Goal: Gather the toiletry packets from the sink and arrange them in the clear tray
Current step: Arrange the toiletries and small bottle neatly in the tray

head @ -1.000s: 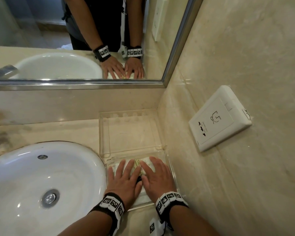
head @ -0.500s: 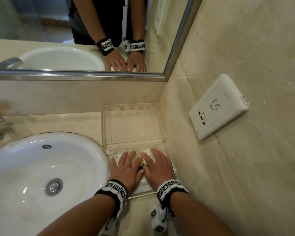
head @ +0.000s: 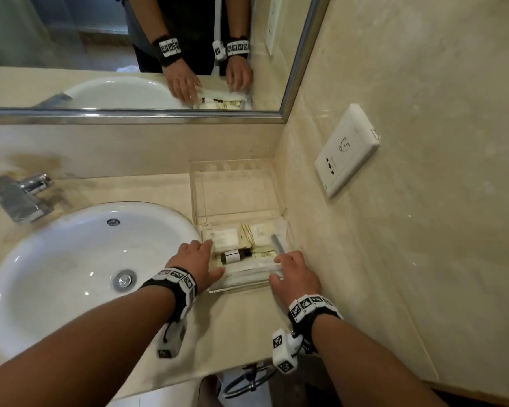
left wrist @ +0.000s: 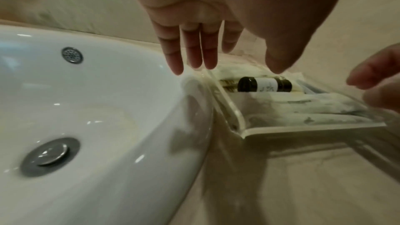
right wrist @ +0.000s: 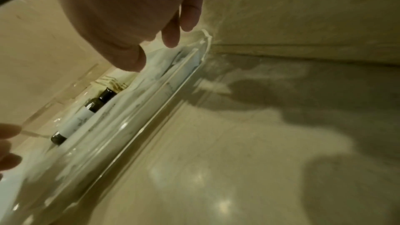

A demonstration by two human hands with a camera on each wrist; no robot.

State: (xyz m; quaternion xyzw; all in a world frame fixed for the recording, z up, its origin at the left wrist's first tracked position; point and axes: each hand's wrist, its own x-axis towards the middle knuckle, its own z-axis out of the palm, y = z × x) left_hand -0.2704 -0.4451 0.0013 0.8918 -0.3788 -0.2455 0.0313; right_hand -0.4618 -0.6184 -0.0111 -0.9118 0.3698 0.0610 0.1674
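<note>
White toiletry packets (head: 249, 267) lie inside the clear tray (head: 199, 201) beside the bare sink (head: 71, 259), so gathering looks done, and the left hand (head: 196, 264) and right hand (head: 296, 274) hover with fingers loose, holding nothing

Hands (head: 244, 267) flanking packet-filled tray (head: 235, 289)

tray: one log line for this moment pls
tray: packets and bottle in near half | sink: no packets | left hand: open | right hand: open
</note>
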